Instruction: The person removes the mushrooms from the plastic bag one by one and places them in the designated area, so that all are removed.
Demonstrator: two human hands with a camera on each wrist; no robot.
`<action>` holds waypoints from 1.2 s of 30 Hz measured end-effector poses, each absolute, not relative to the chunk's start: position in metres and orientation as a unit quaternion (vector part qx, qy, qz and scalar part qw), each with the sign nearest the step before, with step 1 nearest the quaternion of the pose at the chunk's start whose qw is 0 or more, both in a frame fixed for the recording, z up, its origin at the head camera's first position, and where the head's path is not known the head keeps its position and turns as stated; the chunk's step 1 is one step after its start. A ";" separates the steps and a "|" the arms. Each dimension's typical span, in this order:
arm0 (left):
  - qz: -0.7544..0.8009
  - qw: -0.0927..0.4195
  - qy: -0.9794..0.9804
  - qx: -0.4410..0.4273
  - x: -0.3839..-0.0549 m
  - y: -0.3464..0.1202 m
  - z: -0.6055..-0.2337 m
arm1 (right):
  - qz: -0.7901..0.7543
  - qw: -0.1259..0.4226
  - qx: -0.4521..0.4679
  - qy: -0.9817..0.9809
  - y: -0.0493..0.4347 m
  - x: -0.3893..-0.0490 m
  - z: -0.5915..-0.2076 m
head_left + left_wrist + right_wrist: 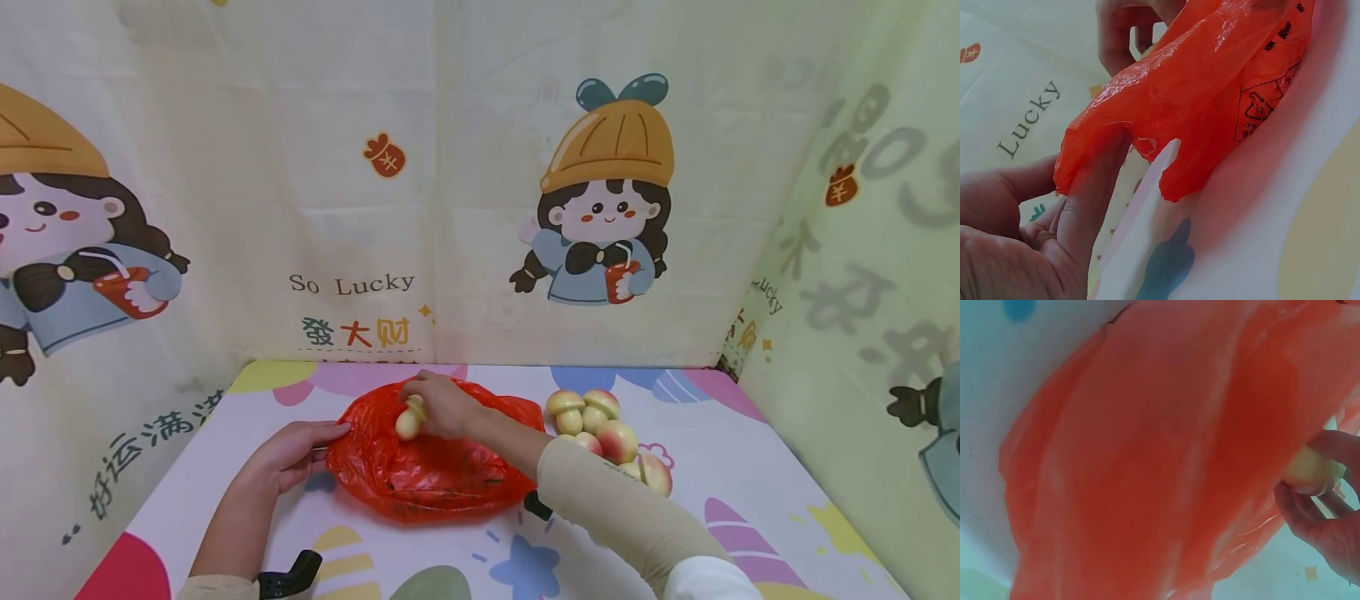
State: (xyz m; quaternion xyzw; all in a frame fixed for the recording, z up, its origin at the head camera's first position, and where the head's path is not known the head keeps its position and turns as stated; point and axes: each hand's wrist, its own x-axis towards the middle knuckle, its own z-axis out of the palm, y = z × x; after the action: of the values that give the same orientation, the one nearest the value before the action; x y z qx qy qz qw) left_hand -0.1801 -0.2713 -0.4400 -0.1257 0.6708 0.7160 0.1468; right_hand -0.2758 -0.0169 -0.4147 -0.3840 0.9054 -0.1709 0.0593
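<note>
A crinkled red plastic bag (450,487) lies on the table in front of me. My left hand (292,454) pinches its left edge; the left wrist view shows the thumb outside and a finger under the thin film (1147,106). Over the back of the bag, my right hand (450,408) holds a pale yellow toy mushroom (409,419) by its side, seen also in the right wrist view as a pale mushroom (1313,469) between thumb and fingers. The bag partly covers that mushroom there. Whether anything lies inside the bag cannot be seen.
Right of the bag, several toy mushrooms (567,408) with reddish caps lie in a cluster, partly behind my right forearm. Printed cloth (480,208) stands behind and at both sides. The table (600,542) has a colourful pattern.
</note>
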 end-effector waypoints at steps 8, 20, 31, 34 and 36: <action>0.716 0.147 0.670 -0.134 -0.179 -0.272 -0.441 | -0.213 0.048 -0.394 0.893 -0.010 -0.278 -0.406; 0.716 0.148 0.669 -0.135 -0.180 -0.275 -0.443 | -0.258 0.056 -0.406 0.875 0.002 -0.273 -0.393; 0.715 0.150 0.671 -0.124 -0.181 -0.276 -0.443 | -0.309 0.062 -0.381 0.869 0.021 -0.262 -0.384; 0.714 0.149 0.672 -0.124 -0.181 -0.275 -0.443 | -0.323 0.062 -0.367 0.870 0.028 -0.261 -0.384; 0.713 0.150 0.673 -0.125 -0.182 -0.275 -0.443 | -0.327 0.063 -0.356 0.873 0.033 -0.260 -0.384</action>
State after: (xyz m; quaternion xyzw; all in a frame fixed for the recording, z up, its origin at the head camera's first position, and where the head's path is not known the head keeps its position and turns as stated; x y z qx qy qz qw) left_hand -0.1818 -0.2749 -0.4426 -0.1250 0.6732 0.7132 0.1500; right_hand -0.2605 0.0327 -0.3836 -0.3565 0.8730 -0.3269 0.0625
